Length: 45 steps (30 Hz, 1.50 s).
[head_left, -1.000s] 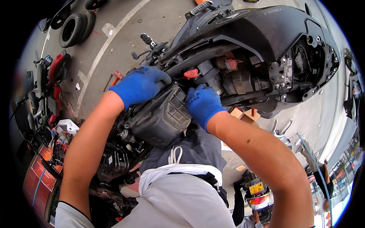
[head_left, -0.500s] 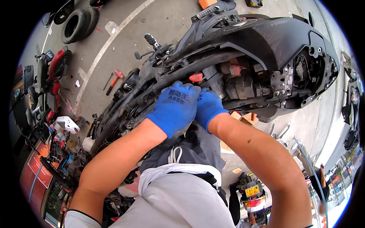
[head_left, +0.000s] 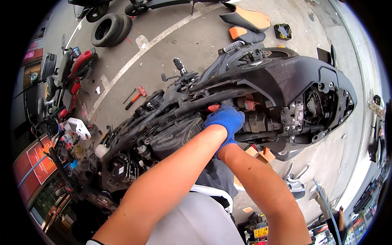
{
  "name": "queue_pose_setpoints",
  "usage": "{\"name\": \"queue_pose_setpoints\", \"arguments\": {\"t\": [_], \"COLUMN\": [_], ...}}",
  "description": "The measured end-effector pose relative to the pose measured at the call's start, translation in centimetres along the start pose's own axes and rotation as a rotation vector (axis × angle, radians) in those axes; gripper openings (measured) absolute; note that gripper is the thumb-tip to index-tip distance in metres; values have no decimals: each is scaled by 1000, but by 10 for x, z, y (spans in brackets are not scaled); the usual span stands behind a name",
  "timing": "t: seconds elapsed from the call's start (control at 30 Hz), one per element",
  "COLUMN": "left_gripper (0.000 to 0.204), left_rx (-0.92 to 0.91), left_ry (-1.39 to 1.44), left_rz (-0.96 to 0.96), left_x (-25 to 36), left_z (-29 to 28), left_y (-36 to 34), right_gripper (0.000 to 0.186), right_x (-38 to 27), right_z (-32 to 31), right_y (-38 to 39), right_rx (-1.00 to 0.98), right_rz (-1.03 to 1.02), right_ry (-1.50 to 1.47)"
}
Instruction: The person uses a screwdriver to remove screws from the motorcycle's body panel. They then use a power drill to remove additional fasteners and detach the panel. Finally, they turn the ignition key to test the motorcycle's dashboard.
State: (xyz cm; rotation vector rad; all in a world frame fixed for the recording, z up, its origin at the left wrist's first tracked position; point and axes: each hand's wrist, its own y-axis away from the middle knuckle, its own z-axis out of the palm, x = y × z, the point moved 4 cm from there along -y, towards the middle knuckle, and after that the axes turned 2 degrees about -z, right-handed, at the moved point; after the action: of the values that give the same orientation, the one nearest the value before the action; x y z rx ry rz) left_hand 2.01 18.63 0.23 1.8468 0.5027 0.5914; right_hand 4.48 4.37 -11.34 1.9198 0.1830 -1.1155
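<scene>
A black motorcycle (head_left: pixel 281 77) lies across the view with its seat off and its frame and inner parts bare. My left hand (head_left: pixel 226 119), in a blue work glove, is bent down into the open bay under the seat area, its fingers curled around something I cannot make out. My right hand (head_left: pixel 229 141), gloved in the same blue, sits just below and is mostly covered by the left wrist; its fingers are hidden. A red rubber cap (head_left: pixel 213 108) touches the left side of my left hand. Beyond them are a red connector (head_left: pixel 250 105) and a black box-like part (head_left: pixel 257 122).
On the ground past the motorcycle lie a red-headed hammer (head_left: pixel 141 91) and a thin tool (head_left: pixel 130 96). Tyres (head_left: pixel 109 30), an orange and black seat (head_left: pixel 247 17) and a black bin (head_left: pixel 282 31) are farther off. An opened cardboard box (head_left: pixel 265 156) is near my right forearm.
My left hand has moved right and now overlaps my right hand, uncovering the black parts to its left. The view has shifted, so the motorcycle appears lower.
</scene>
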Motion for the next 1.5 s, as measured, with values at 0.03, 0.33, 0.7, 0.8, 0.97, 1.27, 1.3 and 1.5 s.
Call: {"name": "queue_pose_setpoints", "arguments": {"t": [0.03,0.33,0.7,0.8,0.97,1.27,1.3,1.5], "left_gripper": [57,67,62,57,28,27,26,21], "left_rx": [5,130,22,-14,281,161,201,749], "left_ry": [75,168,101,106,537,-440,-341,189], "left_rz": [-20,-120,37,224,463,515,503,426], "left_x": [-4,-17,-13,-39,-136,-70,-68,-116], "left_z": [3,10,5,-6,-65,-51,-53,-42], "left_y": [-7,-4,6,3,25,18,15,18], "right_gripper": [34,31,27,26,17,26,26,23], "right_x": [4,-37,-68,-79,-85,-84,-84,-88], "right_z": [3,-41,-59,-53,-64,-61,-63,-67], "right_y": [2,16,14,4,-2,-8,-9,-4], "right_rx": [29,84,133,168,91,-3,-2,41], "right_rz": [-67,-94,-167,-232,155,303,314,328], "right_ry": [-64,480,806,872,839,720,721,691]}}
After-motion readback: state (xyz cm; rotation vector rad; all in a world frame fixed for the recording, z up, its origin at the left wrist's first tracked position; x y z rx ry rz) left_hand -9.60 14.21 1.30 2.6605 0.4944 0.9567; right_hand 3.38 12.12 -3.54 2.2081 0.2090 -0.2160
